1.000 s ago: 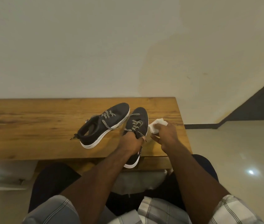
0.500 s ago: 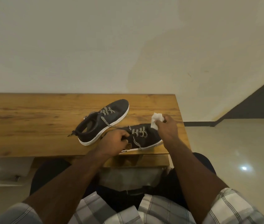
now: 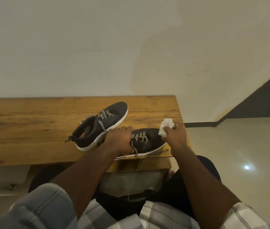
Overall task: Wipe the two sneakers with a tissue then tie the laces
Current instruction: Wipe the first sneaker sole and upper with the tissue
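Two dark sneakers with white soles and black-and-white laces lie on a wooden table [image 3: 32,129]. The far sneaker [image 3: 101,124] rests at an angle with its toe toward the wall, laces loose. The near sneaker [image 3: 149,141] lies sideways along the table's front edge, toe to the right, one lace trailing over the edge. My left hand [image 3: 118,139] grips its heel and collar. My right hand [image 3: 175,134] pinches a crumpled white tissue [image 3: 164,128] at the sneaker's toe.
The table stands against a pale wall, and its right end [image 3: 181,116] is just beyond my right hand. A glossy tiled floor [image 3: 238,154] lies to the right. A shelf with white items [image 3: 2,179] sits under the table at left.
The near sneaker has been turned from pointing toward the wall to lying sideways along the front edge. My right hand with the tissue has moved right, to the toe.
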